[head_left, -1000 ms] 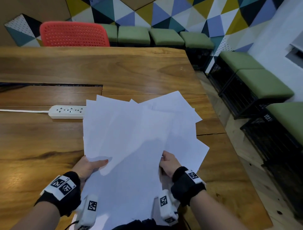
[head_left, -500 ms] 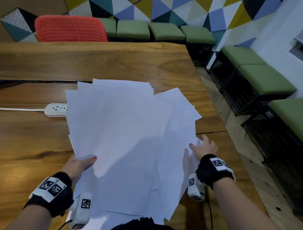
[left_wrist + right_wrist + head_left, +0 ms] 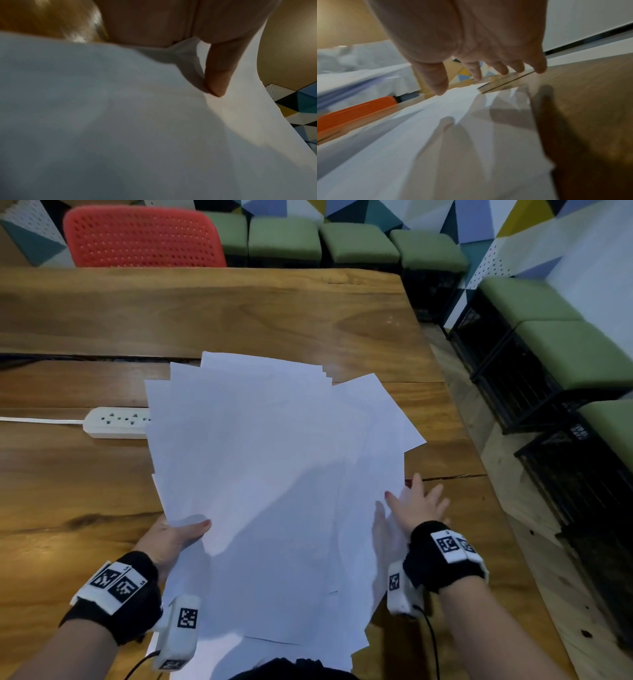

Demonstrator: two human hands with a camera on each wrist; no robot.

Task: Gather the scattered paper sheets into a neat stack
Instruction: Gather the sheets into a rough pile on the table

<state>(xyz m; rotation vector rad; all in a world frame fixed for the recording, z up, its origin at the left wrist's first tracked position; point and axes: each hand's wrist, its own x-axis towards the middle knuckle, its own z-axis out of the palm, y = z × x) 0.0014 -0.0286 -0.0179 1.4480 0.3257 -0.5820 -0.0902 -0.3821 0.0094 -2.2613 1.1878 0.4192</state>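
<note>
A fanned bunch of white paper sheets (image 3: 267, 474) is tilted up off the wooden table (image 3: 239, 313). My left hand (image 3: 174, 537) pinches the bunch at its lower left edge, thumb (image 3: 217, 75) on top and fingers hidden beneath. More sheets (image 3: 376, 419) lie flat under it on the right, their corners sticking out. My right hand (image 3: 416, 505) hovers with spread straight fingers (image 3: 505, 69) over the right edge of those flat sheets (image 3: 453, 128), holding nothing.
A white power strip (image 3: 114, 422) with its cord lies left of the papers, partly covered by them. A red chair (image 3: 144, 237) stands at the table's far side. The table's right edge (image 3: 479, 474) runs close to my right hand; green stools (image 3: 548, 344) line the wall.
My right hand let go of the bunch's bottom edge and swung out to the right edge of the papers. The left hand has raised the bunch, and the view has tilted down.
</note>
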